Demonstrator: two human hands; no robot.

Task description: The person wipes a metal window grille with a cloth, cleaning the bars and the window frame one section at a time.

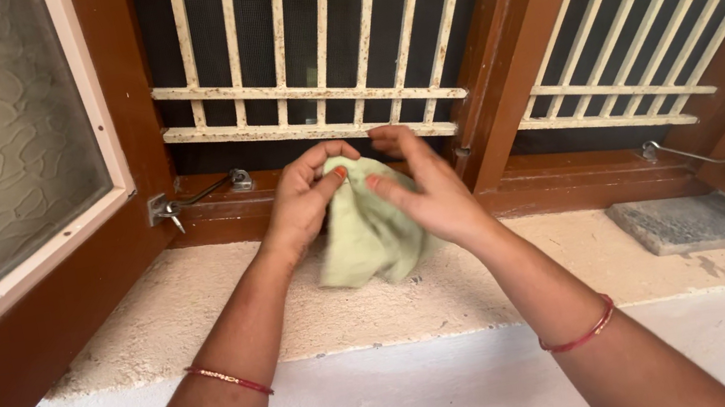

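Green cloth (367, 232) gripped by left hand (304, 205) fingers; right hand (427, 191) apparently pinching; sill (203, 309) edge open below.

Cloth (367, 232): pale green, bunched, held up between both hands above the sill (513, 281).
Left hand (303, 202): fingers pinching the cloth's top edge.
Right hand (425, 193): grip on its right side.
Window grille (315, 94): cream bars, brown frame (493, 44).
Latch hook (200, 198): left, on the frame.

Pale green cloth (367, 232) btwn both hands. Cream, rust-specked grille (305, 95) above hands; brown frame (493, 44). Red bangles (230, 381) on wrists. Beige speckled sill (205, 318) below.
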